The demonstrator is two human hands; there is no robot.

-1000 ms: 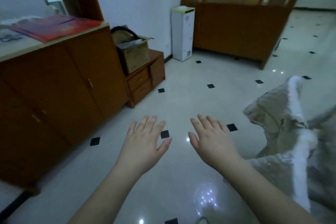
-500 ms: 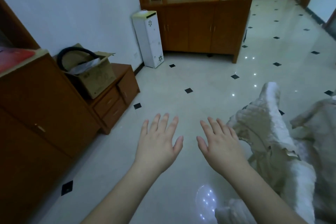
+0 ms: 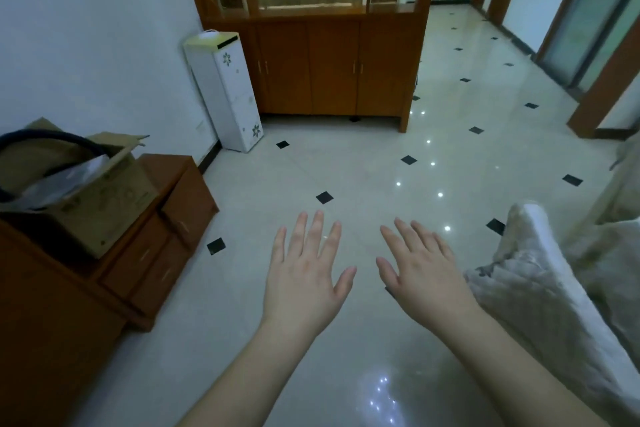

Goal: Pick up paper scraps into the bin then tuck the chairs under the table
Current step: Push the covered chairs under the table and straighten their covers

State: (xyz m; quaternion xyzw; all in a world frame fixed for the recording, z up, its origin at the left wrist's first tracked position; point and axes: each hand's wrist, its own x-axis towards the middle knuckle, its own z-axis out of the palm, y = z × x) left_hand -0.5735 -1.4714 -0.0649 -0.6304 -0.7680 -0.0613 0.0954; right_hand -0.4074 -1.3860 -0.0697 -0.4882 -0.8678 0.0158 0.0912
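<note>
My left hand (image 3: pixel 304 274) and my right hand (image 3: pixel 420 274) are stretched out in front of me, palms down, fingers spread and straight, holding nothing, above a glossy pale tiled floor (image 3: pixel 363 163) with small black diamond insets. No paper scraps, bin, table or dining chairs show in this view. A cream cloth-covered piece of furniture (image 3: pixel 540 291) stands just right of my right hand.
A low wooden cabinet (image 3: pixel 162 253) carrying an open cardboard box (image 3: pixel 90 194) stands at the left. A tall white box-shaped unit (image 3: pixel 228 90) leans by the wall. A wooden partition cabinet (image 3: pixel 329 73) stands ahead, with a hallway and door frames (image 3: pixel 595 73) to its right.
The view has swung to the right: the left cabinets slid out of frame and the partition cabinet and hallway came into view. Both hands stayed open and spread in front of me.
</note>
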